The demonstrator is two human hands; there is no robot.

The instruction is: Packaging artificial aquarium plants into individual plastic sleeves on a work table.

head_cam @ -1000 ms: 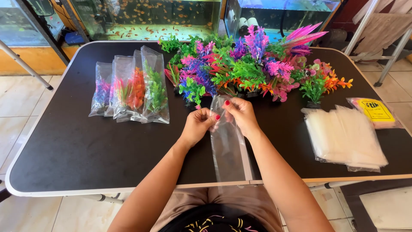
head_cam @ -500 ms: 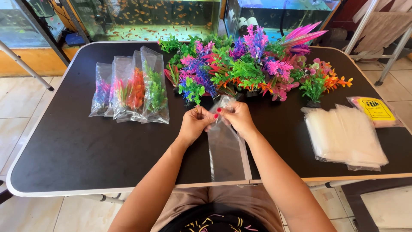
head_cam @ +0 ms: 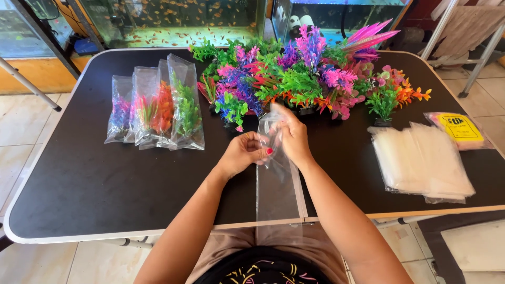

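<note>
Left hand [head_cam: 243,153] and right hand [head_cam: 291,138] both pinching the top of a clear plastic bag [head_cam: 277,179], each grip closed on it, over the black worktop [head_cam: 79,179]. Beyond the grip, colourful plastic plants [head_cam: 294,81]; right, stacked empty bags [head_cam: 421,163]; left, filled bags [head_cam: 158,108].

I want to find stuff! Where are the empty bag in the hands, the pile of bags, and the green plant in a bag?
empty bag [head_cam: 277,184], head view, flat lower part.
pile of bags [head_cam: 421,163], head view, middle of top bag.
green plant in a bag [head_cam: 187,108], head view, its leaves.
</note>
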